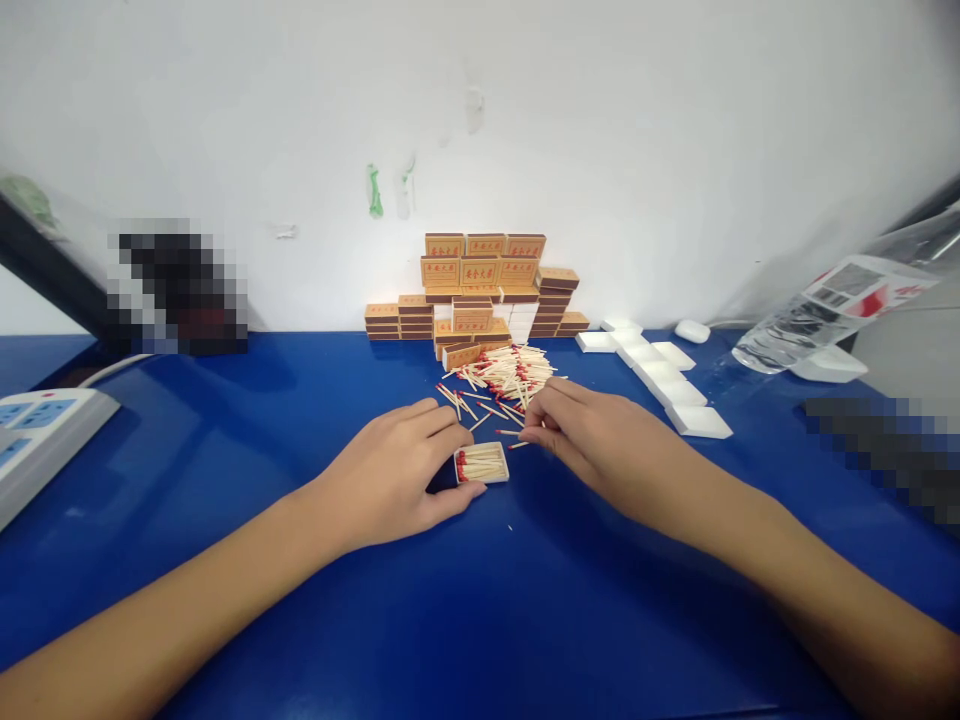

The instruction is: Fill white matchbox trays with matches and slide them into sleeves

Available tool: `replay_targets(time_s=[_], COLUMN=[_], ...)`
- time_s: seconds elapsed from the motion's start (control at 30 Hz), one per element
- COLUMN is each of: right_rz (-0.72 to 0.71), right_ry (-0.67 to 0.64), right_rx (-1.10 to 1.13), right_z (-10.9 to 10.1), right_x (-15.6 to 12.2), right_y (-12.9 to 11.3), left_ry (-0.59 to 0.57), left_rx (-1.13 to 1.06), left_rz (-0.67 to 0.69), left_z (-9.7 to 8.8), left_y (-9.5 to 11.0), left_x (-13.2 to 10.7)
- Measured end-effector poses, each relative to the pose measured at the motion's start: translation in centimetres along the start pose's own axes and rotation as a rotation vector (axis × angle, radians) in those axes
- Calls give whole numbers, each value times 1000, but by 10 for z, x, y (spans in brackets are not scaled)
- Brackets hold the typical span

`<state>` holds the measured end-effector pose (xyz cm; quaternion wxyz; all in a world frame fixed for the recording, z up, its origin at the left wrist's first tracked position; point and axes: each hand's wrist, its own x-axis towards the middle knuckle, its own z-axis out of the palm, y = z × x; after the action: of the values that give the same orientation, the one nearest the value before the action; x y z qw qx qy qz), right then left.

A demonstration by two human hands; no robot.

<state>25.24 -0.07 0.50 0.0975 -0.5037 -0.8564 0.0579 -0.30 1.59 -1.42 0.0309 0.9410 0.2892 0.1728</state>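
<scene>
A small white matchbox tray (482,463) with red-tipped matches in it lies on the blue table (480,600). My left hand (397,475) rests beside it, thumb and fingers curled round its left side, holding it steady. My right hand (592,435) is just right of the tray, fingers pinched on matches at the near edge of a loose pile of matches (502,380). Behind the pile stands a stack of orange matchboxes (480,285) against the wall.
A row of white empty trays (664,375) runs along the right. A clear plastic bottle (832,310) lies at far right, a white power strip (37,430) at far left. A small white object (691,330) sits near the wall.
</scene>
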Motion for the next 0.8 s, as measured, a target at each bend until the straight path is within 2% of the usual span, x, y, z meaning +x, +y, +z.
replay_targets(time_s=[0.2, 0.37, 0.53, 0.6, 0.8], right_rz=[-154, -119, -98, -103, -142], right_ry=[22, 89, -115, -129, 70], right_rx=[-22, 21, 59, 55, 87], right_z=[13, 3, 3, 5, 5], right_x=[1, 2, 5, 6, 2], right_y=[-20, 6, 25, 23, -3], left_ry=[11, 71, 26, 26, 25], left_rx=[-39, -54, -35, -26, -37], left_rz=[1, -20, -15, -14, -41], left_z=[2, -2, -1, 0, 2], left_y=[2, 0, 0, 0, 1], left_x=[-2, -1, 0, 0, 0])
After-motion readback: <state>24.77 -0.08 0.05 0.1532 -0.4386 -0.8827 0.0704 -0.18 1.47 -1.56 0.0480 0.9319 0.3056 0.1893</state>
